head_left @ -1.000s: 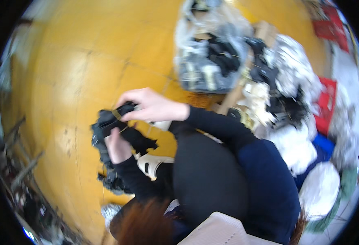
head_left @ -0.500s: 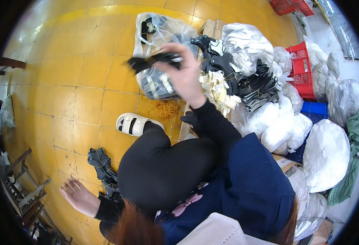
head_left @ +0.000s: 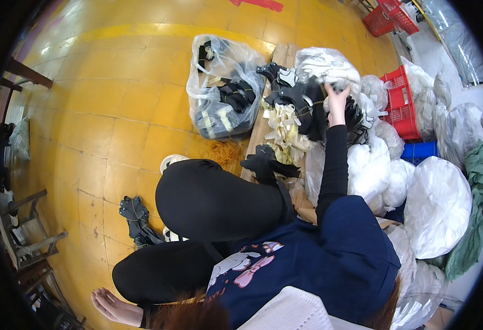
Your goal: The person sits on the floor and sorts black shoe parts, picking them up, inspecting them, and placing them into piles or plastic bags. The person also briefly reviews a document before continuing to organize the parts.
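Note:
My right hand (head_left: 337,103) reaches over the pile at the right, thumb and fingers apart at a stack of dark cut pieces (head_left: 357,124); whether it grips one is hard to tell. Near the lower left edge my left hand (head_left: 111,306) hangs above the floor with its fingers stretched out, holding nothing. A clear plastic bag (head_left: 200,91) lies ahead on the floor, with black bundles (head_left: 238,94) inside. Between the bag and my right hand are more black pieces (head_left: 291,96) and cream strips (head_left: 282,124).
Yellow rubber bands (head_left: 222,154) lie by the bag. Black bundles (head_left: 137,217) are on the floor at left. White filled bags (head_left: 438,206), a red crate (head_left: 403,104) and a blue crate (head_left: 420,150) crowd the right. Wooden stools (head_left: 29,242) stand far left.
My right hand has moved right from above the plastic bag to the pile and no longer carries the black bundle. My left hand has dropped lower. Black pieces now show in the bag.

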Action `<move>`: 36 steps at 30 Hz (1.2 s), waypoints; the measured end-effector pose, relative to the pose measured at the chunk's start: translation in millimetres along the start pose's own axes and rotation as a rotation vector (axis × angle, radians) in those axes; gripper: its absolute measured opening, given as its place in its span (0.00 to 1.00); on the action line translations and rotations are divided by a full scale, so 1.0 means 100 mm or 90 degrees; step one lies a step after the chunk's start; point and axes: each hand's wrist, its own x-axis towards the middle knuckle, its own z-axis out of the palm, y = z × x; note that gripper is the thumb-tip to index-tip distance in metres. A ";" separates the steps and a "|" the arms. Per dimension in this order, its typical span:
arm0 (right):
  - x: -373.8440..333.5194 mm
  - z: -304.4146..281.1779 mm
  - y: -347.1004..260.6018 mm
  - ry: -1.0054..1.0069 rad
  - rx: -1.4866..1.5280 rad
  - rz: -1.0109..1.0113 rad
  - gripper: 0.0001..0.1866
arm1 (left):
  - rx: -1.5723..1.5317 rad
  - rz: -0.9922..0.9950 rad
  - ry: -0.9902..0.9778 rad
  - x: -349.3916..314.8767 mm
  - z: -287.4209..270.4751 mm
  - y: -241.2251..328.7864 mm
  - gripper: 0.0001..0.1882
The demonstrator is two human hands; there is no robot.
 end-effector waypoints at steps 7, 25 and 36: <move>-0.56 0.40 -0.18 -0.276 0.064 -0.059 0.30 | 0.060 -0.084 0.110 -0.45 0.24 0.17 0.17; -3.03 0.49 -2.80 -1.165 -0.024 -0.595 0.22 | 0.304 -0.363 -0.136 -1.05 0.47 -2.66 0.29; -3.18 0.56 -2.75 -1.140 -0.056 -0.403 0.28 | 0.877 -0.379 0.168 -1.03 0.29 -3.17 0.39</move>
